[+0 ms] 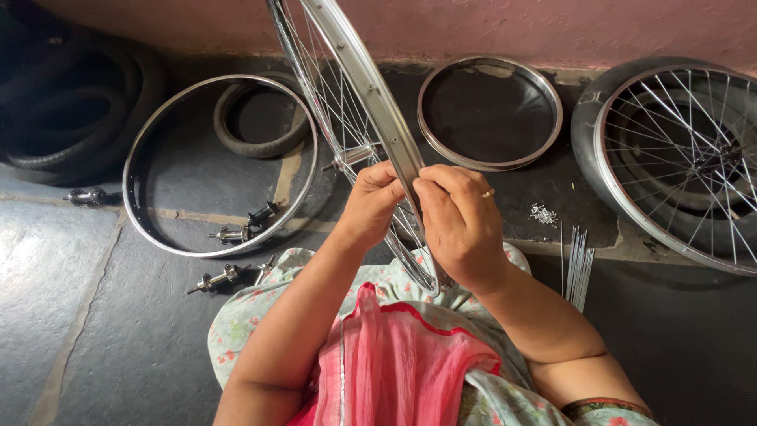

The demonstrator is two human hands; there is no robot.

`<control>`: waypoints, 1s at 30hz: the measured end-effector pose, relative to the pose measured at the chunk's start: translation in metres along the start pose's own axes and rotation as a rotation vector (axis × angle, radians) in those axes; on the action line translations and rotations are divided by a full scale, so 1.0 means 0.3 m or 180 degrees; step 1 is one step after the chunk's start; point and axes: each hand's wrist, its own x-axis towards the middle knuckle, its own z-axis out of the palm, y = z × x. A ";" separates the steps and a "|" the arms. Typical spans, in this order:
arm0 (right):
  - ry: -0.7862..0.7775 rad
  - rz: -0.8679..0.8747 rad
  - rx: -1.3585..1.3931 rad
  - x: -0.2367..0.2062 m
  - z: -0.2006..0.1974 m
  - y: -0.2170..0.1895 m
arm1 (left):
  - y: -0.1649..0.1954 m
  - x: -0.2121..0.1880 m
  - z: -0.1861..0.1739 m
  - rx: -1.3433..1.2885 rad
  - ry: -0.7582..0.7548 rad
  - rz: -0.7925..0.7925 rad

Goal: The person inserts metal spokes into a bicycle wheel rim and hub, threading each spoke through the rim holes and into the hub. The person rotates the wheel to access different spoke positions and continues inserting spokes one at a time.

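1. Dark stone floor (118, 331) against a pink wall (552, 24); parts are laid out in reach around the seated person.
2. Spoked wheel (359, 118) is held upright on edge over the lap, rim toward the body, likely so the spoke ends at the rim can be reached from both sides.
3. Left hand (371, 201) is closed on the rim from the left; right hand (457, 221) is pinched on the rim from the right, ring on one finger. Hands almost touch, both clamped on the wheel. Whether a small tool or nipple is held cannot be told.
4. Hub (351, 156) sits above the hands.
5. Left: bare rim (138, 146) flat on the floor, small tyre (260, 146) partly inside it, loose hubs (236, 233) near its lower edge.
6. Centre back: second rim (489, 162) lying flat.
7. Right: built wheel (678, 158), loose spokes (577, 264) and a pile of nipples (542, 213) just beside the right forearm, handy for pickup.
8. Tyres (71, 110) are stacked far left.
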 end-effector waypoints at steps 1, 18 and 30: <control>-0.0018 -0.0015 0.0004 0.000 -0.001 0.002 | 0.000 0.000 0.001 0.0003 -0.0013 0.0021; 0.0103 0.0760 0.0969 -0.121 0.034 0.019 | 0.013 -0.003 0.013 0.0352 -0.0065 -0.0022; 0.0198 0.1049 0.1726 -0.545 0.139 -0.060 | 0.020 -0.016 0.010 0.0398 -0.0097 0.0051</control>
